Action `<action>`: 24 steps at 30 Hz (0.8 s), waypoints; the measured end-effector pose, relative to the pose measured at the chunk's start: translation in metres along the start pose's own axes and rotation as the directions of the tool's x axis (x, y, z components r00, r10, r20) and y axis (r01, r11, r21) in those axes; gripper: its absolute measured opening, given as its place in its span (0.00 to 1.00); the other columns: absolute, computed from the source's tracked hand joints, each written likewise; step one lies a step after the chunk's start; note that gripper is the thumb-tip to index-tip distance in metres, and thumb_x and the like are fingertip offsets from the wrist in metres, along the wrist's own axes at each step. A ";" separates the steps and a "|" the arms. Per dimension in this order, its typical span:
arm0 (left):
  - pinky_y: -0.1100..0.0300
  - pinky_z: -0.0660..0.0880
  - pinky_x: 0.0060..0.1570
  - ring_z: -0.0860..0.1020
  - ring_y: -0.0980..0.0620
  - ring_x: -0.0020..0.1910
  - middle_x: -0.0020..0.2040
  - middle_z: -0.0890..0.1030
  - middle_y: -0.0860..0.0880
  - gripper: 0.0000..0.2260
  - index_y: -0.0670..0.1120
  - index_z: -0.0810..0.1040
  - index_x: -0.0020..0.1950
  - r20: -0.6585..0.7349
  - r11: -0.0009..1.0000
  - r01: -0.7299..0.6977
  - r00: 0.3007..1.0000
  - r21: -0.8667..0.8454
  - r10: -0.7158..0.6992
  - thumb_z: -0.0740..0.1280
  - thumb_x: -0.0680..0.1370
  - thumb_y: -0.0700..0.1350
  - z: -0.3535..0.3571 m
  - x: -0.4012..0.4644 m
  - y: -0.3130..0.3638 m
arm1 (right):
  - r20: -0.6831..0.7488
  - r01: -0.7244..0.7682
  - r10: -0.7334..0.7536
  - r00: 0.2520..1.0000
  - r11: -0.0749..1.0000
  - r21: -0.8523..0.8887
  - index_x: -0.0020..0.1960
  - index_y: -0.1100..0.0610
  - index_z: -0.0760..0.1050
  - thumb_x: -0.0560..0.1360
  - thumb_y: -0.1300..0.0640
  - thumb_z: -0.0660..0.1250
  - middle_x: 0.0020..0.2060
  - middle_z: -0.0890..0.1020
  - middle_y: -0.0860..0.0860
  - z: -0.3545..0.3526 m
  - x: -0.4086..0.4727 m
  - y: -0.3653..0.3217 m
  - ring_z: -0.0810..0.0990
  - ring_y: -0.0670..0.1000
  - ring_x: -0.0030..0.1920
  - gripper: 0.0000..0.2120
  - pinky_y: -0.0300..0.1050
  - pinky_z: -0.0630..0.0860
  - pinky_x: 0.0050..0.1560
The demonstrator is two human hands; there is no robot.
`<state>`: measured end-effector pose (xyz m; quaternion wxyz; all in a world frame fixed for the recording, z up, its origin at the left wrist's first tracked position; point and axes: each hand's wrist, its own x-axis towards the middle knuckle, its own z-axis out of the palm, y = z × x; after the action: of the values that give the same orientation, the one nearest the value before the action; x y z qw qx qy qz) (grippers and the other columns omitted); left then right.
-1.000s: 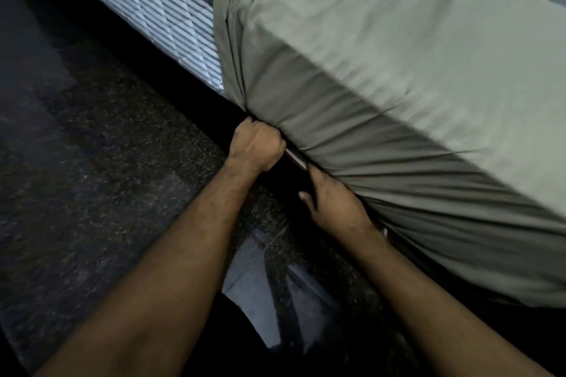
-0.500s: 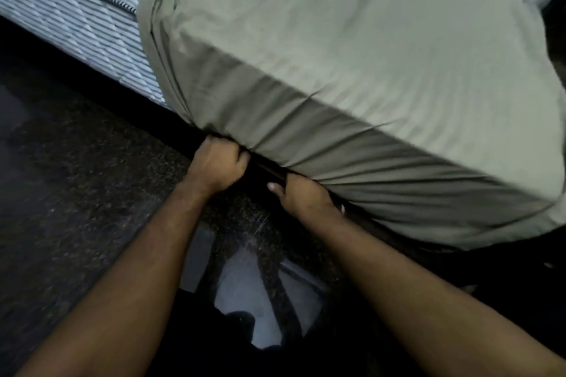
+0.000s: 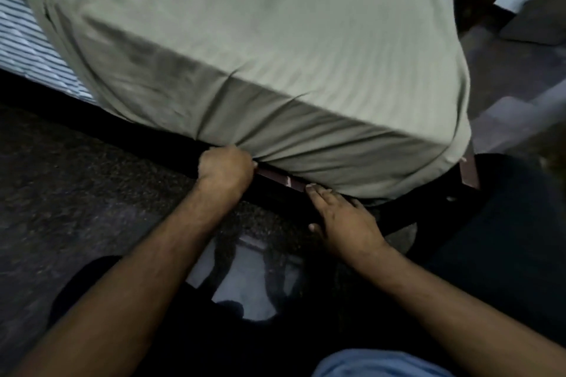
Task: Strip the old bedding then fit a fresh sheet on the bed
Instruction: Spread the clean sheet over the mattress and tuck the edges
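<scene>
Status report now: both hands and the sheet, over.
Left hand grips sheet hem. Right hand flat at bed frame, fingers straight. Nothing in the way.

The right hand (image 3: pixel 344 220) has been drawn out from under the sheet (image 3: pixel 275 70), fingers now laid flat by its hem.

Bed (image 3: pixel 275 176) on a dark frame, striped mattress (image 3: pixel 18 49) bare at the left, grey-green sheet (image 3: pixel 275 40) stretched over its corner and bunched along the lower edge, dark speckled glossy floor (image 3: pixel 76 193) beneath
</scene>
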<state>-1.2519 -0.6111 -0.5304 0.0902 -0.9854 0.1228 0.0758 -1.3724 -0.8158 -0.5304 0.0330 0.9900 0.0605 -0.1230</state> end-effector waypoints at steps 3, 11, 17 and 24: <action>0.50 0.77 0.54 0.81 0.39 0.59 0.59 0.82 0.41 0.21 0.46 0.80 0.64 -0.089 0.963 -0.260 0.963 -0.074 0.254 0.55 0.86 0.57 -0.005 -0.015 0.024 | 0.007 -0.071 0.072 0.997 0.997 -0.041 0.81 0.54 0.52 0.79 0.42 0.62 0.79 0.61 0.49 -0.002 -0.011 0.004 0.63 0.50 0.76 0.36 0.52 0.58 0.75; 0.48 0.78 0.49 0.82 0.38 0.55 0.55 0.84 0.41 0.24 0.47 0.75 0.66 -0.337 0.740 -0.656 0.736 -0.146 0.587 0.50 0.84 0.60 0.004 -0.024 0.083 | 0.104 -0.291 0.292 0.951 0.956 -0.025 0.80 0.59 0.51 0.80 0.42 0.62 0.77 0.66 0.55 0.002 -0.021 0.026 0.61 0.55 0.77 0.37 0.53 0.54 0.77; 0.51 0.77 0.34 0.84 0.40 0.39 0.42 0.86 0.44 0.17 0.52 0.78 0.68 -0.507 0.638 -0.728 0.660 -0.250 0.554 0.65 0.79 0.50 -0.017 -0.037 0.112 | 0.145 -0.354 0.351 0.925 0.935 -0.008 0.77 0.57 0.59 0.82 0.45 0.59 0.70 0.75 0.55 -0.020 -0.022 0.023 0.70 0.60 0.72 0.28 0.57 0.54 0.77; 0.49 0.81 0.40 0.84 0.41 0.40 0.46 0.86 0.44 0.15 0.44 0.83 0.62 -0.770 0.456 -0.790 0.567 -0.409 0.293 0.62 0.80 0.46 -0.036 -0.032 0.131 | -0.146 -0.239 0.237 0.961 0.971 0.000 0.60 0.54 0.76 0.77 0.59 0.62 0.48 0.83 0.53 -0.082 -0.060 0.026 0.82 0.57 0.50 0.12 0.50 0.78 0.45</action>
<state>-1.3113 -0.7361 -0.5106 -0.3814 -0.7986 0.4327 -0.1716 -1.4074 -0.8419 -0.4353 0.0517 0.9961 -0.0555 -0.0451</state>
